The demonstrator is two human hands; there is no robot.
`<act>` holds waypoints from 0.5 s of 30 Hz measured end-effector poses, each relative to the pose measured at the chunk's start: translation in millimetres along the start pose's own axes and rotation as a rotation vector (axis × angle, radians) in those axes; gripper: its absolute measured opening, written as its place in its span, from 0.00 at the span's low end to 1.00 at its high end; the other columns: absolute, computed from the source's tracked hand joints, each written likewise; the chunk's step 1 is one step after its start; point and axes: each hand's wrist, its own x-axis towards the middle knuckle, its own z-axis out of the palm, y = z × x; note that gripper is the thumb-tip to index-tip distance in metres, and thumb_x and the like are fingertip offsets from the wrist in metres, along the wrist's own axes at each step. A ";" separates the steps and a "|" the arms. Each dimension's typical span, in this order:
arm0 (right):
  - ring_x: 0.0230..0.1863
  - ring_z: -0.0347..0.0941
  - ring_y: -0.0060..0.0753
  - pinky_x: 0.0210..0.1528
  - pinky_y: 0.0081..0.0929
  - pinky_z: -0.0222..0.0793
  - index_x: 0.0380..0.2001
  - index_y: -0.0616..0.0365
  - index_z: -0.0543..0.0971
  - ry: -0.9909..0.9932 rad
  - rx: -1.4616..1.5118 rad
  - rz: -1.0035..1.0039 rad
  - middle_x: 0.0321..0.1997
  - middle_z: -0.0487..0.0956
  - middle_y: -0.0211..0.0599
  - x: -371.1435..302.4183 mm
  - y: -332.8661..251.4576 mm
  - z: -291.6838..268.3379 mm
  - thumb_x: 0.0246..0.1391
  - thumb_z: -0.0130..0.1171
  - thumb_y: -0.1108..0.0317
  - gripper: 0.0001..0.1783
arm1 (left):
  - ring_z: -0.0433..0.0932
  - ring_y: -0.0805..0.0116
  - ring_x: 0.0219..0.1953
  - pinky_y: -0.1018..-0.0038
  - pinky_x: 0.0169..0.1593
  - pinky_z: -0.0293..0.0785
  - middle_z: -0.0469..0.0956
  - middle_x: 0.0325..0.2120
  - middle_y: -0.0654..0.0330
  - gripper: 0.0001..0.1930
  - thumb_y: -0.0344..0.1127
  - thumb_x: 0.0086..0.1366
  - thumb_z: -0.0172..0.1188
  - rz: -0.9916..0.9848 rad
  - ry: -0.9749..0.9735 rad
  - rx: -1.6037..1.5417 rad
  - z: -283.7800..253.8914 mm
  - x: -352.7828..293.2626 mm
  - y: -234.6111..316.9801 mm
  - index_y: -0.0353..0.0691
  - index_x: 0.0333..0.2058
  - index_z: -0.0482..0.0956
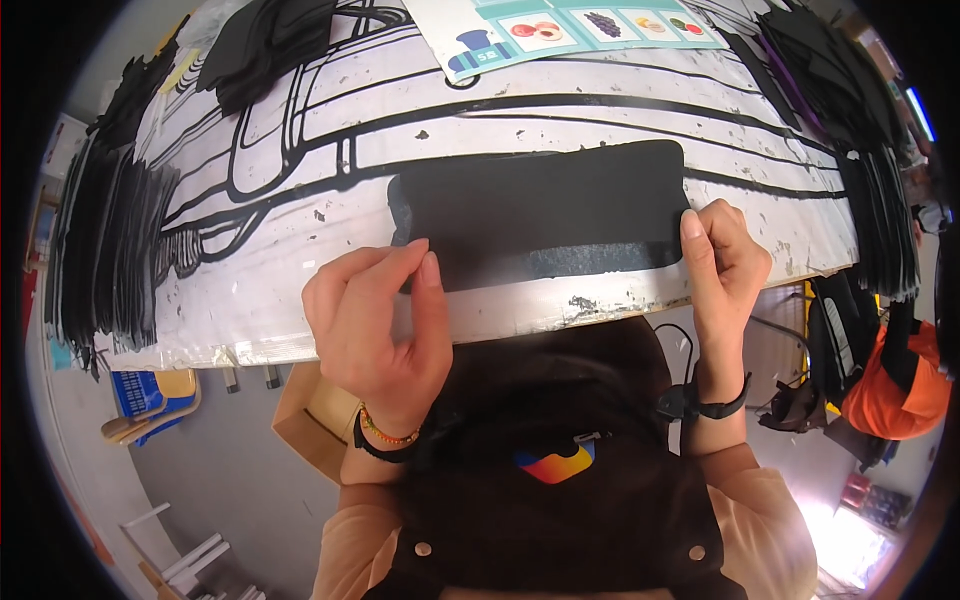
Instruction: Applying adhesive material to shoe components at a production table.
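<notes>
A black rectangular fabric panel [540,200] is lying on the white, black-lined tabletop [270,285] between the fingers of the two hands, its shiny dark-grey strip [590,260] running along the near edge, closer to the right fingers than to the left. The right hand [732,262] is gripping the panel's right edge, thumb on top, the other fingers curling in. The left hand [375,320] is working at the near left corner; its thumb and index tips are nearly meeting, and whether cloth is being caught between them cannot be told. Well outside the fingers, a left fabric stack [105,265] and a right fabric stack [885,225] are draping over the tabletop's ends. Beyond the fingers, a fruit-printed sheet [565,35] is lying near a black cloth pile [262,50].
</notes>
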 end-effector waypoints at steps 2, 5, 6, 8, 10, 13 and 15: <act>0.29 0.57 0.28 0.33 0.29 0.54 0.22 0.61 0.75 0.003 -0.001 -0.004 0.19 0.64 0.29 0.3 0.0 0.6 0.62 0.65 0.66 0.16 | 0.79 0.63 0.35 0.70 0.43 0.70 0.84 0.29 0.61 0.11 0.20 0.54 0.71 0.003 -0.002 0.007 0.2 0.1 0.8 0.38 0.37 0.87; 0.29 0.56 0.28 0.32 0.30 0.54 0.22 0.61 0.75 0.006 -0.034 -0.010 0.19 0.63 0.29 -0.2 0.1 0.9 0.61 0.66 0.66 0.16 | 0.79 0.63 0.35 0.70 0.43 0.70 0.83 0.29 0.61 0.11 0.20 0.54 0.71 0.018 0.003 0.019 3.2 -0.9 -0.7 0.39 0.37 0.87; 0.28 0.56 0.29 0.32 0.30 0.54 0.22 0.61 0.75 0.008 -0.050 -0.013 0.19 0.63 0.30 -0.1 -0.5 1.3 0.61 0.66 0.66 0.16 | 0.79 0.63 0.34 0.70 0.43 0.70 0.83 0.29 0.61 0.11 0.20 0.54 0.71 0.031 0.014 0.026 4.7 -1.6 -1.5 0.39 0.36 0.87; 0.28 0.56 0.29 0.32 0.30 0.54 0.22 0.60 0.75 0.006 -0.067 -0.014 0.18 0.63 0.30 1.1 -0.5 1.6 0.61 0.66 0.66 0.16 | 0.80 0.63 0.34 0.70 0.42 0.70 0.83 0.29 0.62 0.11 0.20 0.54 0.71 0.045 0.018 0.034 5.6 -1.6 -2.0 0.39 0.36 0.87; 0.28 0.56 0.30 0.31 0.30 0.54 0.22 0.60 0.75 0.014 -0.064 -0.044 0.18 0.63 0.30 1.6 1.3 2.6 0.61 0.66 0.66 0.16 | 0.80 0.63 0.34 0.70 0.42 0.69 0.83 0.29 0.62 0.10 0.20 0.54 0.71 0.058 0.025 0.040 6.4 -1.6 -2.6 0.39 0.36 0.87; 0.27 0.56 0.30 0.31 0.30 0.54 0.21 0.60 0.75 0.015 -0.066 -0.048 0.18 0.63 0.30 1.8 2.1 3.2 0.61 0.66 0.66 0.17 | 0.80 0.64 0.33 0.70 0.42 0.68 0.83 0.28 0.63 0.11 0.21 0.54 0.72 0.092 0.037 0.054 6.1 -1.0 -1.5 0.39 0.36 0.87; 0.27 0.56 0.30 0.31 0.30 0.53 0.21 0.60 0.74 0.018 -0.069 -0.037 0.18 0.63 0.30 0.1 0.7 2.6 0.61 0.66 0.66 0.17 | 0.78 0.66 0.34 0.73 0.41 0.72 0.82 0.30 0.60 0.07 0.20 0.59 0.70 0.092 0.019 0.049 5.2 -1.2 -0.3 0.36 0.37 0.87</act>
